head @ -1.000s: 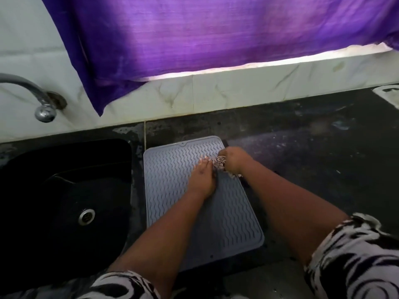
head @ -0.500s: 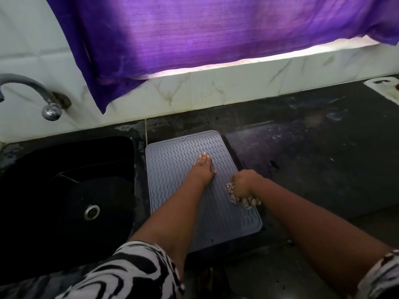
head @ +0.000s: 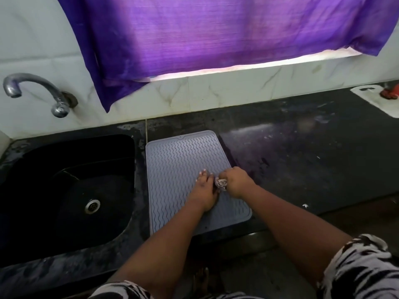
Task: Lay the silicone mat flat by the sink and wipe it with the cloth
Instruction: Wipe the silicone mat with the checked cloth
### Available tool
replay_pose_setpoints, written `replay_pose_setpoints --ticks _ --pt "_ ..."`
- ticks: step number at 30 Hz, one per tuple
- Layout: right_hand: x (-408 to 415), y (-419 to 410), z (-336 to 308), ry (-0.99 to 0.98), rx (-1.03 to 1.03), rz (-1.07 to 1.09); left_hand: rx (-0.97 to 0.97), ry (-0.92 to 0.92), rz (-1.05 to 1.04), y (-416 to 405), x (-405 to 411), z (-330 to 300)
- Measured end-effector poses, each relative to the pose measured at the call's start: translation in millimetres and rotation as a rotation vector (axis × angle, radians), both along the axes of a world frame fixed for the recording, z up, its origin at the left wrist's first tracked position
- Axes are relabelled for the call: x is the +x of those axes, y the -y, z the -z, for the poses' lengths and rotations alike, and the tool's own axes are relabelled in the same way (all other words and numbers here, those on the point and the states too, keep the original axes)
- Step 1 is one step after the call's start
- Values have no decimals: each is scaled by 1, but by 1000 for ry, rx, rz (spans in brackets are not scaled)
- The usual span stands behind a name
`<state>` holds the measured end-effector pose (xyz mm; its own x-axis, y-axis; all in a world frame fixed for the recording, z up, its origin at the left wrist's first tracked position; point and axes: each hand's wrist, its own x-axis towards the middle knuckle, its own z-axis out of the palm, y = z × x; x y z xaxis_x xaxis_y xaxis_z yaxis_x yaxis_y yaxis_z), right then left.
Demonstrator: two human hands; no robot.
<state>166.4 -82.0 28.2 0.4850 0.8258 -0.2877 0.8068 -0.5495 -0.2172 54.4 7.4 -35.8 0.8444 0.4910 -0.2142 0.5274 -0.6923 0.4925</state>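
Note:
The grey silicone mat (head: 172, 165) with a wavy ribbed pattern lies flat on the dark counter, just right of the black sink (head: 64, 190). My left hand (head: 204, 192) rests palm down on the mat's middle, fingers spread. My right hand (head: 235, 182) is closed around a small bunched patterned cloth (head: 221, 183), pressing it on the mat right beside my left hand. Most of the cloth is hidden in my fist.
A metal tap (head: 34, 91) juts from the tiled wall above the sink. A purple curtain (head: 216, 35) hangs over the window. The dark counter (head: 313, 158) stretches to the right, with a white board (head: 375, 98) and a red object (head: 389, 93) at the far right.
My right hand has brought the cloth from the mat's lower right edge back up and left, next to my left hand. The left hand stayed pressed on the mat.

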Motion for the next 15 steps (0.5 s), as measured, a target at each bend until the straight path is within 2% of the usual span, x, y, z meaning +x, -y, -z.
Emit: replay_pose_setpoints --ticks 3,9,15 --pt "-6 15 -7 -25 -99 54 34 -48 14 12 -6 8" --pt "-28 43 -6 36 -173 -10 4 -129 48 6 1 -2" --pt "-34 63 -15 -123 -210 13 76 -188 78 15 -4 -14"
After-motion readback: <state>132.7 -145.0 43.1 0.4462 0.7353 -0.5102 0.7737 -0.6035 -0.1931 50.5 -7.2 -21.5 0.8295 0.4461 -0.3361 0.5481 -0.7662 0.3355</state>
